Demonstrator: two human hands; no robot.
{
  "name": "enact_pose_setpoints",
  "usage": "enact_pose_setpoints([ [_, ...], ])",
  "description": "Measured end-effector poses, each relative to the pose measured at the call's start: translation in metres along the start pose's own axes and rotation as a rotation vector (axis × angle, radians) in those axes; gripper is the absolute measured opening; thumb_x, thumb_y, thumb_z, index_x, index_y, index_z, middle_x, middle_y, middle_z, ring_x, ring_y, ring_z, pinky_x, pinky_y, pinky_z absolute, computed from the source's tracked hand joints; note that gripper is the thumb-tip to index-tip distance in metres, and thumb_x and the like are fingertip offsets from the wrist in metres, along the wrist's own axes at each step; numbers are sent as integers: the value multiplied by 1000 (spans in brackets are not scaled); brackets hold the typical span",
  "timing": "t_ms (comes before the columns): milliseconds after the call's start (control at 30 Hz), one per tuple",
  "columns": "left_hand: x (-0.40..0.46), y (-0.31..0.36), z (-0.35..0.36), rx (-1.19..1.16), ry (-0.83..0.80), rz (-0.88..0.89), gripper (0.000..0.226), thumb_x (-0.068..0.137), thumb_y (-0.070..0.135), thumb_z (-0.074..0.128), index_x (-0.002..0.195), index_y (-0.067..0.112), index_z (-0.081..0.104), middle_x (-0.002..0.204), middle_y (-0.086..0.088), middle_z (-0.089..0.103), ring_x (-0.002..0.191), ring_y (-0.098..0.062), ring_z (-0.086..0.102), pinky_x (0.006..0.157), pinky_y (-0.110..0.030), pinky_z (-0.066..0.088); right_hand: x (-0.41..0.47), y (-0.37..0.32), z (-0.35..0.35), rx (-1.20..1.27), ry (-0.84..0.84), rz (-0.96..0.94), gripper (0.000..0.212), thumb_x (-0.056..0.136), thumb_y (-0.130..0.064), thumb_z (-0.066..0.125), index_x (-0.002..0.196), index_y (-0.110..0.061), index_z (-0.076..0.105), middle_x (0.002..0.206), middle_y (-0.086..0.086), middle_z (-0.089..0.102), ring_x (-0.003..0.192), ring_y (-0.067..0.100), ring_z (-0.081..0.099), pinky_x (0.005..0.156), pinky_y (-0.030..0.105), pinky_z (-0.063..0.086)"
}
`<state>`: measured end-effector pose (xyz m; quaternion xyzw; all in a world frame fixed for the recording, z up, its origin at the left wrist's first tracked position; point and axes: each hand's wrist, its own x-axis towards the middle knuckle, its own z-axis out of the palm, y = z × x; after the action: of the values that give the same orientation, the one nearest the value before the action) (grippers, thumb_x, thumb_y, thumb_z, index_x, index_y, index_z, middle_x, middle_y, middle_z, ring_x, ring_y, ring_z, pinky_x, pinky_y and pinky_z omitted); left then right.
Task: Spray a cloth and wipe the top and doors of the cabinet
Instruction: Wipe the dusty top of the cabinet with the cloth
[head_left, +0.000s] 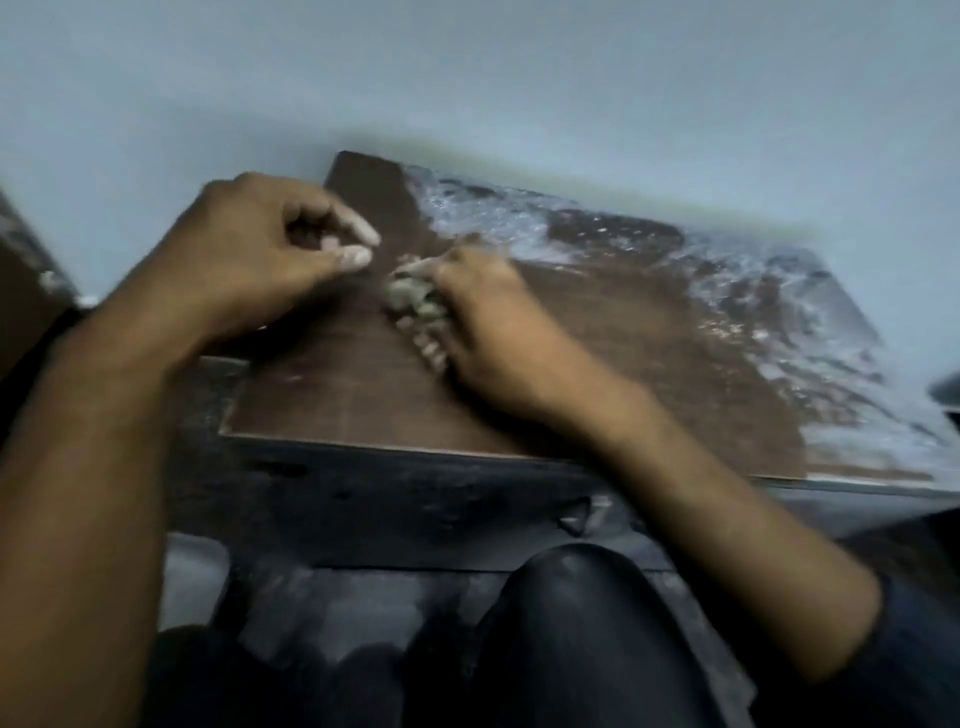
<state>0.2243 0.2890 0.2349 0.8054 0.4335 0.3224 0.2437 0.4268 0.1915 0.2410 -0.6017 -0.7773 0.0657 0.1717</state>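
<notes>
Wiping across the cabinet top (597, 332), seen from the head camera only: right hand (488, 332) clenched round a small grey-green cloth (415, 301), bunched into a wad and pressed down on the brown board near its far left corner. Left hand (270, 249) just beside the cloth, touching nothing that can be made out, fingers curled with the thumb and forefinger tips pale and held close, seemingly grasping nothing. Judged soft, light and limp, that cloth: likely to crumple and slip out of a loose hold, so best gripped as a wad in the palm with fingers spread over it, pressing flat for the stroke. Judged stiff and fixed, the cabinet top, needing no steadying. White dust or residue (779, 322) spread over the part of the top to the right of the cloth and along its far edge; wet or dry, impossible to tell. Hard to read throughout, with heavy motion blur. Most of the cloth hidden under the right hand. No spray bottle in view. Cabinet doors cut off below the front edge (415, 467), partly screened by a dark-clad knee (571, 623). Right end of the top cropped by the frame.
</notes>
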Motion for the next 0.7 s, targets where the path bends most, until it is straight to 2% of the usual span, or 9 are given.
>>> enact_pose_setpoints([
  [100,1,10,6,95,-96,33,20,77,47,77,95,52,70,81,21,69,73,5,61,66,-21,43,-34,0,2,9,-35,-92,43,93,-13,59,136,-9,56,131,13,57,117,27,51,108,30,38],
  [167,0,19,13,139,-153,62,17,77,47,76,93,49,71,83,18,67,74,2,60,65,-23,44,-47,26,-15,7,-5,-27,43,92,-7,58,135,-8,57,130,14,58,115,21,48,101,17,30],
  [200,1,24,15,157,-169,85,15,78,46,75,92,47,71,84,17,65,74,2,59,65,-22,42,-49,43,-25,-6,40,47,42,93,-6,57,135,-8,57,129,14,59,116,20,48,99,16,30],
  [300,5,41,26,204,-227,149,19,81,43,73,100,39,73,93,13,60,80,-2,56,68,-22,39,-45,86,-42,-96,82,316,43,99,-15,55,141,-14,51,132,10,52,123,26,46,105,27,33],
  [400,18,59,41,252,-327,202,29,83,40,73,111,32,70,107,5,59,95,-10,53,84,-26,38,-50,81,-32,-88,76,229,42,98,-19,56,140,-14,52,131,8,53,121,22,46,102,25,35],
  [467,29,70,49,268,-379,225,30,85,42,70,114,32,67,109,5,58,97,-10,53,86,-26,38,-59,79,-27,-76,59,150,42,96,-16,57,137,-13,53,131,6,54,119,19,45,99,20,30],
  [533,36,77,56,266,-413,238,30,86,42,70,114,33,67,107,8,56,92,-5,53,84,-24,37,-53,97,-38,-105,66,211,37,97,-14,56,134,-11,55,129,9,55,120,22,47,98,20,30],
  [633,42,83,63,250,-437,243,29,87,41,69,114,30,67,106,9,54,91,-2,54,86,-24,41,-35,123,-53,-145,100,402,38,100,-18,53,138,-11,52,130,13,54,123,28,48,105,30,36],
  [700,43,86,66,249,-436,243,29,88,40,68,115,30,66,108,8,54,95,-5,55,90,-27,45,-34,117,-47,-123,112,369,38,100,-20,54,138,-14,52,129,11,53,119,26,47,104,31,37],
])
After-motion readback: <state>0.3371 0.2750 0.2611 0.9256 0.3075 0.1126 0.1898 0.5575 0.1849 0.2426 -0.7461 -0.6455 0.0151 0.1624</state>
